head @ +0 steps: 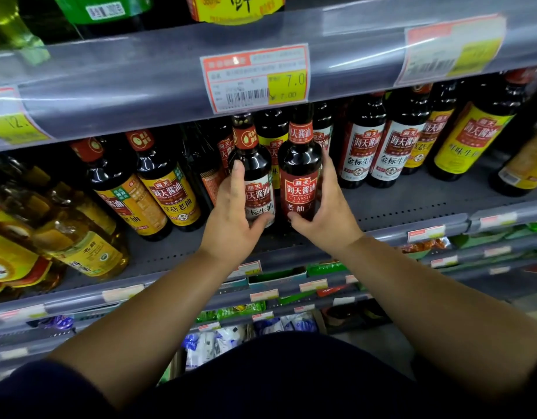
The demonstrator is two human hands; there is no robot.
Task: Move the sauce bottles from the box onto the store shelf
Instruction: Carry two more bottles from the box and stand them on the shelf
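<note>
Two dark sauce bottles stand side by side at the front of the grey shelf (pixel 412 204). My left hand (pixel 231 216) grips the white-labelled bottle (pixel 255 164), thumb under its label and fingers up its left side. My right hand (pixel 327 213) grips the red-labelled bottle (pixel 300 170), thumb at its base and fingers behind its right side. Both bottles are upright. Their bases are hidden by my hands, so I cannot tell whether they rest on the shelf. No box is in view.
Yellow-labelled sauce bottles (pixel 170 192) stand to the left, white-labelled ones (pixel 361 149) to the right. Oil jugs (pixel 76 237) fill the far left. The upper shelf edge with a price tag (pixel 255 77) hangs just above the bottle caps. Lower shelves hold packets (pixel 231 313).
</note>
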